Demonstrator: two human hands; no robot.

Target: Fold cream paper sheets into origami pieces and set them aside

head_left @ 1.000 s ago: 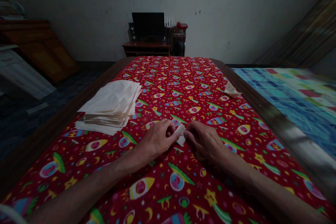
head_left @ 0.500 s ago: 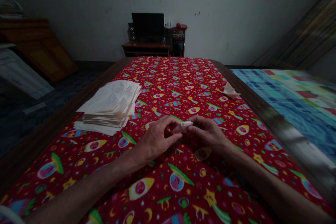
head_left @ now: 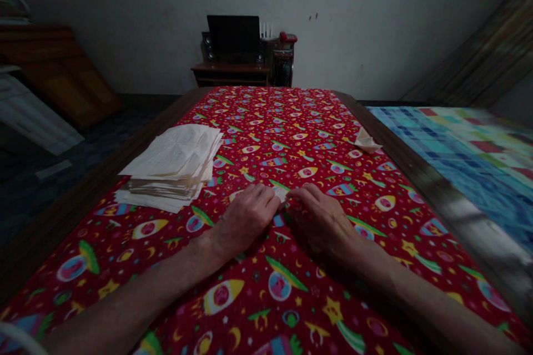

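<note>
Both of my hands rest close together on a red patterned tablecloth. My left hand and my right hand have their fingers curled down onto a small folded piece of white paper, which shows only as a sliver between the fingertips. The rest of that paper is hidden under the fingers. A thick stack of white paper sheets lies to the left of my left hand. A finished folded paper shape sits far right near the table edge.
The dark wooden table edge runs along the right, with a blue checkered mat beyond it. A low stand with a dark screen and a red object stands against the far wall. Wooden furniture leans at far left.
The small folded paper was on the cloth, then lifted between both hands; now both hands have come back down and press it to the cloth, covering most of it.
</note>
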